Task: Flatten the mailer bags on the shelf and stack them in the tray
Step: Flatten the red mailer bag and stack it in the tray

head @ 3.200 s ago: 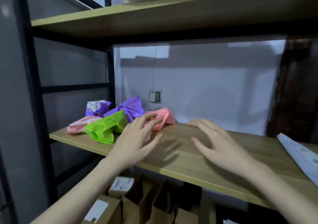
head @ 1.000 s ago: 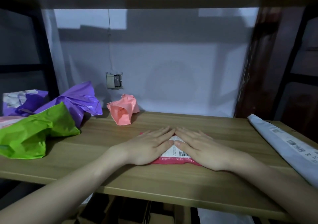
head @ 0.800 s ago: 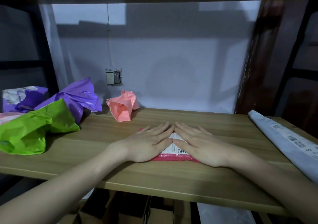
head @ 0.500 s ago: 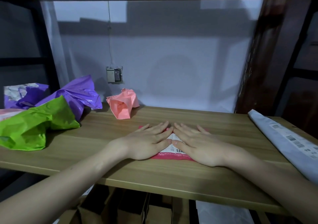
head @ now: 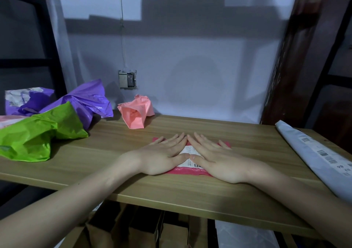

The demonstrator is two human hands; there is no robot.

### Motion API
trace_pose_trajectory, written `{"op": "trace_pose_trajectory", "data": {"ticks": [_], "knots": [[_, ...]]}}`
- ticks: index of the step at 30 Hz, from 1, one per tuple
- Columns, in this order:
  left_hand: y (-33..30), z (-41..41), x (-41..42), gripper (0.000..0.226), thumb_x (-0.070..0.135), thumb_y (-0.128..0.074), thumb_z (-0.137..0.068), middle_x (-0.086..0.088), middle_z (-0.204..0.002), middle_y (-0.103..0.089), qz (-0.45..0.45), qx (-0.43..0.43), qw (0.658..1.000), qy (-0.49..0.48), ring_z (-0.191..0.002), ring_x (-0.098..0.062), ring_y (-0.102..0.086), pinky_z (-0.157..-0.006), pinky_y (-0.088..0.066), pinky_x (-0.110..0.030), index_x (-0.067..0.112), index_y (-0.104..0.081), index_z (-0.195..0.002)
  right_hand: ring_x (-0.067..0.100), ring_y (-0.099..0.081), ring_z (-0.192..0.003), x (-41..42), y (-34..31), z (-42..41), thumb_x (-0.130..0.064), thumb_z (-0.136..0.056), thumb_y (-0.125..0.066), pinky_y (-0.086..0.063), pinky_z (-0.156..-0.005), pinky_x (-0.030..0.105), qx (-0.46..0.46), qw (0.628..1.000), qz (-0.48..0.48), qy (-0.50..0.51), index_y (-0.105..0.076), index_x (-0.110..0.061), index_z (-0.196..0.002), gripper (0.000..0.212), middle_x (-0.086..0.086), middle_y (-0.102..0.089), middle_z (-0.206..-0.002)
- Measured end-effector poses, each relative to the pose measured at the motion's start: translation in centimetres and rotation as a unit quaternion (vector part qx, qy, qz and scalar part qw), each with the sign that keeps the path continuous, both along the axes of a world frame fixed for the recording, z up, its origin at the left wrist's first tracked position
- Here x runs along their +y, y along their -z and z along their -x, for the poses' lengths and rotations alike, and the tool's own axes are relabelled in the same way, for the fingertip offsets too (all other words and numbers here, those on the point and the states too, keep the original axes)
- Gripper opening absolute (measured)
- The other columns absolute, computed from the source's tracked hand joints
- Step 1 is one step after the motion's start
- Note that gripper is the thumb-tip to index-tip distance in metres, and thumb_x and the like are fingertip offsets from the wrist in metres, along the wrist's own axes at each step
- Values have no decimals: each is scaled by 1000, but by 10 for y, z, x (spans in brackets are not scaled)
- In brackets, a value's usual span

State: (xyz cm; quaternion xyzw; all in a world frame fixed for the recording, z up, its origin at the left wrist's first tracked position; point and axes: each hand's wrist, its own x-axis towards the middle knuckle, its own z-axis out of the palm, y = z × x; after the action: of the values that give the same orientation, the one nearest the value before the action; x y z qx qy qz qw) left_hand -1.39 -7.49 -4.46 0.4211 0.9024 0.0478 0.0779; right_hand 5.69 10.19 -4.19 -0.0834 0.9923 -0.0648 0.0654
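Two hands (head: 192, 157) flat on red mailer (head: 187, 171), wooden shelf (head: 190, 194).

left hand (head: 162, 157): flat, palm down, fingers together | right hand (head: 215, 158): same | index fingertips and thumb tips touching

a: how much of the red mailer (head: 187, 171) shows?

b: only its edges and a strip of label; the left hand (head: 163, 157) and right hand (head: 217, 160) lie flat over the rest.

a: the label print?

b: too small to read.

a: and the sides?

b: the green bag (head: 36, 133) and the grey mailer (head: 312, 152) are both cut off by the frame.
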Motion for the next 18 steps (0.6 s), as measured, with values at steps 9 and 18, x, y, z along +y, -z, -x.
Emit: {"op": "trace_pose_trajectory", "data": {"ticks": [9,18], "knots": [[0,1,0,64,51,-15,-98,11,-156,18,0,-3,1000,-5,-141,2,15,-111,11,-22,23,11,-149,1,20,-141,2,0,5,-53,-97,-8,10,-118,40,-16,1000,-14,-13,14,-34,-147,58,-19,21,-153],[1,3,0,66,54,-18,-97,12,-152,26,-27,-15,999,-8,-139,3,18,-113,10,-26,24,10,-149,3,21,-141,2,0,2,-57,-93,-1,9,-119,42,-9,1000,6,-9,10,-37,-147,58,-15,20,-155]]}}
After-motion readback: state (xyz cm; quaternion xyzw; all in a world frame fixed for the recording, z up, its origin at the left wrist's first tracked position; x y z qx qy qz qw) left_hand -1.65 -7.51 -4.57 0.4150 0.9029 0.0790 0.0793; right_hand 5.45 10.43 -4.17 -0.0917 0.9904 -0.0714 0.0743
